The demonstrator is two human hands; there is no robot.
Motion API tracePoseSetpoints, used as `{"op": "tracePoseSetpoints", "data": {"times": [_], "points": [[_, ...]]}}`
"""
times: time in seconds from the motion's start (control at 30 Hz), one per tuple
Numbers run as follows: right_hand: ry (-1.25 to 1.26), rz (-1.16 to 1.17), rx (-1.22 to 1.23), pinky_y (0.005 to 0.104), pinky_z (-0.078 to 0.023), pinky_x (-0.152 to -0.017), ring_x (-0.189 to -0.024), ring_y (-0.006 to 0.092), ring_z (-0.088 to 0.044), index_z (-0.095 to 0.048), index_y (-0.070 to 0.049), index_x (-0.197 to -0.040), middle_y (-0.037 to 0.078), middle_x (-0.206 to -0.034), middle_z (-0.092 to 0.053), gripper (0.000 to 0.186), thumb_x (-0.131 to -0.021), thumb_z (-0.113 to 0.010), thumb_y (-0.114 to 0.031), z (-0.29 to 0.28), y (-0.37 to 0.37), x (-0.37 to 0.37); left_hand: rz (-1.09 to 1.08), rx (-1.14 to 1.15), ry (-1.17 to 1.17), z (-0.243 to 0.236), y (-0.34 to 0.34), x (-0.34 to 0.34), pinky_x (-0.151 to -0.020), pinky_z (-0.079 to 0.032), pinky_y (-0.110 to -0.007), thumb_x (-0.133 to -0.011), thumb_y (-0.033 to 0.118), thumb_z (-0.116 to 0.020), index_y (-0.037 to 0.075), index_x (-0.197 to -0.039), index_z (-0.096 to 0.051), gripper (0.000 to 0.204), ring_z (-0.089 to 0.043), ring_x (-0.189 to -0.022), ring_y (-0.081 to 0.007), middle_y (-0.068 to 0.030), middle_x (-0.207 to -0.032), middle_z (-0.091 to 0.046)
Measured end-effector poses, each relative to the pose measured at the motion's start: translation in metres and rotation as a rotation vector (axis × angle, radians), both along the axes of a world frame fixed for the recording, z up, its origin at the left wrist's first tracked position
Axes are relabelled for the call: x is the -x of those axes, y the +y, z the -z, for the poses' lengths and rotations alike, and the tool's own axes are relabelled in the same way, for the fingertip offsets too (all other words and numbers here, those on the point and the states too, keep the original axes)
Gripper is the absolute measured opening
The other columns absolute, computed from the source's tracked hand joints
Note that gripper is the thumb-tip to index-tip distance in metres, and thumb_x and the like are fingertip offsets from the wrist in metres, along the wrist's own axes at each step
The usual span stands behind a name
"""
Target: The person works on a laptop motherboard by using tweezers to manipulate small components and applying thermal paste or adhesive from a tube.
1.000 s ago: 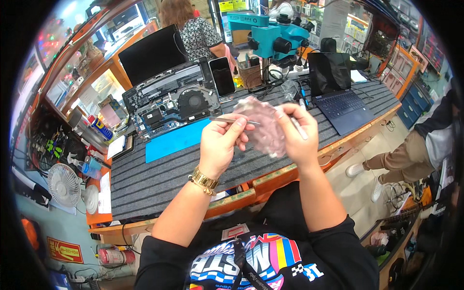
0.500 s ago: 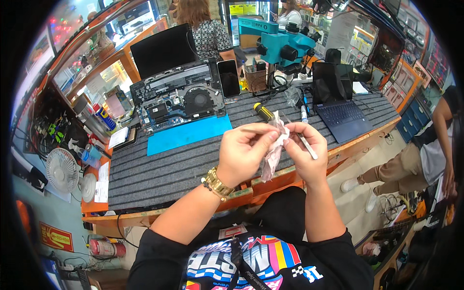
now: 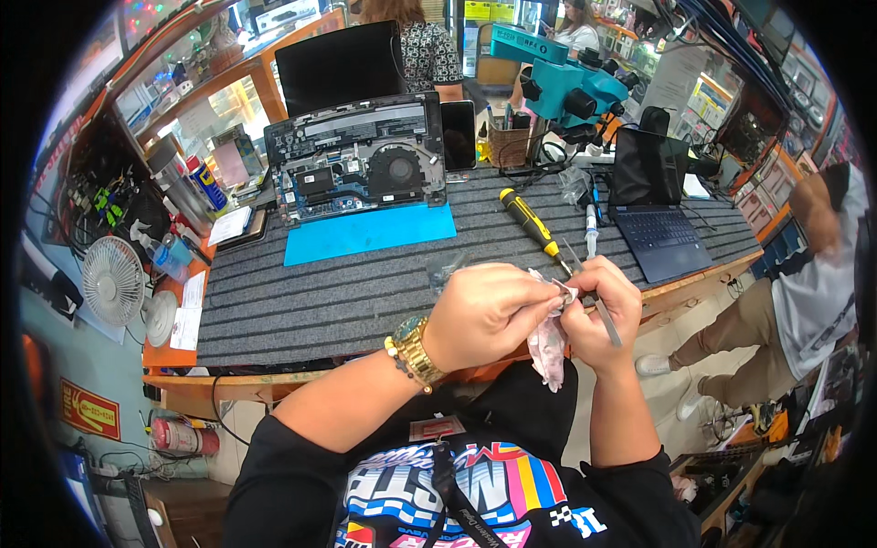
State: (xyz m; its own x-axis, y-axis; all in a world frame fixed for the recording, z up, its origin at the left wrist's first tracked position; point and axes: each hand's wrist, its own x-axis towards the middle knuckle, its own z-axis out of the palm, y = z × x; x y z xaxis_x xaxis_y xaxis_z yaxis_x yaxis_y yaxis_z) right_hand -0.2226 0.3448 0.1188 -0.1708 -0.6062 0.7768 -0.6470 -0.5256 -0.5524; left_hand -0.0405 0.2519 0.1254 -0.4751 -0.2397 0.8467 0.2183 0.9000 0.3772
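In front of my chest, both hands meet over a crumpled pinkish-white tissue [image 3: 547, 354]. My left hand [image 3: 489, 315], with a gold watch at the wrist, pinches the tissue's top edge between thumb and fingers. My right hand [image 3: 603, 306] closes on the other side of the tissue. A slim grey metal tool [image 3: 608, 323], which looks like tweezers, also lies in the right hand's grip, one end sticking out below the fingers. What sits between the fingertips is too small to make out. Just beyond the hands is a yellow-and-black screwdriver [image 3: 528, 221].
An opened laptop base [image 3: 356, 160] with bared innards stands at the back, by a blue mat [image 3: 370, 236]. A dark laptop [image 3: 658, 239] and teal microscope [image 3: 571, 87] are right. A small fan [image 3: 114, 279] stands left. A person [image 3: 813, 301] is at the right.
The view has shifted, and both hands are lower over the bench's front edge. The screwdriver, partly hidden before, now shows along its length. The person at the right has moved an arm.
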Motion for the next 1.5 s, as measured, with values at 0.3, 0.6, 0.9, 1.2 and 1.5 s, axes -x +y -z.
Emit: {"op": "tracePoseSetpoints", "data": {"times": [0.3, 0.6, 0.9, 1.2, 1.5], "points": [[-0.386, -0.214, -0.006, 0.0209, -0.045, -0.065, -0.078, 0.0071, -0.056, -0.065, 0.004, -0.095, 0.006, -0.100, -0.061, 0.012, -0.086, -0.059, 0.009, 0.025, -0.008, 0.021, -0.071, 0.156, 0.157, -0.012, -0.005, -0.019, -0.065, -0.060, -0.035, -0.078, -0.003, -0.088, 0.003, -0.103, -0.079, 0.026, -0.076, -0.075, -0.0271, -0.0125, -0.090, -0.079], [-0.454, -0.382, 0.100, 0.0289, -0.053, -0.086, -0.098, 0.0126, -0.064, -0.066, 0.003, -0.114, 0.011, -0.119, -0.064, 0.019, -0.096, -0.061, 0.000, 0.029, -0.019, 0.020, -0.083, 0.366, 0.121, -0.005, -0.004, -0.034, -0.067, -0.062, -0.033, -0.074, -0.003, -0.090, 0.002, -0.107, -0.078, 0.035, -0.076, -0.079, -0.0248, -0.0118, -0.098, -0.078], [-1.033, -0.581, -0.123, 0.0354, -0.060, -0.092, -0.102, 0.0194, -0.072, -0.064, 0.003, -0.118, 0.014, -0.114, -0.072, 0.021, -0.098, -0.056, 0.000, 0.035, -0.016, 0.021, -0.176, -0.231, 0.053, 0.012, -0.011, -0.024, -0.072, -0.058, -0.031, -0.092, 0.004, -0.074, 0.000, -0.091, -0.074, 0.004, -0.071, -0.078, -0.0248, -0.0089, -0.089, -0.075], [-1.172, -0.566, -0.231, 0.0393, -0.062, -0.092, -0.103, 0.0229, -0.073, -0.062, 0.002, -0.122, 0.016, -0.112, -0.073, 0.025, -0.101, -0.053, -0.008, 0.044, -0.029, 0.038, 0.090, -0.490, -0.335, 0.030, -0.040, -0.002, -0.107, -0.049, -0.037, -0.102, 0.021, -0.071, 0.007, -0.108, -0.084, 0.019, -0.062, -0.124, -0.0216, -0.0170, -0.136, -0.067], [-1.027, -0.109, -0.061, 0.0307, -0.057, -0.060, -0.074, 0.0187, -0.069, -0.060, 0.002, -0.130, 0.017, -0.102, -0.075, 0.030, -0.110, -0.051, -0.018, 0.069, -0.009, 0.093, 0.117, -0.943, -0.501, 0.054, -0.036, 0.011, -0.087, -0.054, -0.028, -0.108, 0.025, -0.064, -0.001, -0.108, -0.081, 0.031, -0.068, -0.094, -0.0091, -0.0063, -0.100, -0.080]]}}
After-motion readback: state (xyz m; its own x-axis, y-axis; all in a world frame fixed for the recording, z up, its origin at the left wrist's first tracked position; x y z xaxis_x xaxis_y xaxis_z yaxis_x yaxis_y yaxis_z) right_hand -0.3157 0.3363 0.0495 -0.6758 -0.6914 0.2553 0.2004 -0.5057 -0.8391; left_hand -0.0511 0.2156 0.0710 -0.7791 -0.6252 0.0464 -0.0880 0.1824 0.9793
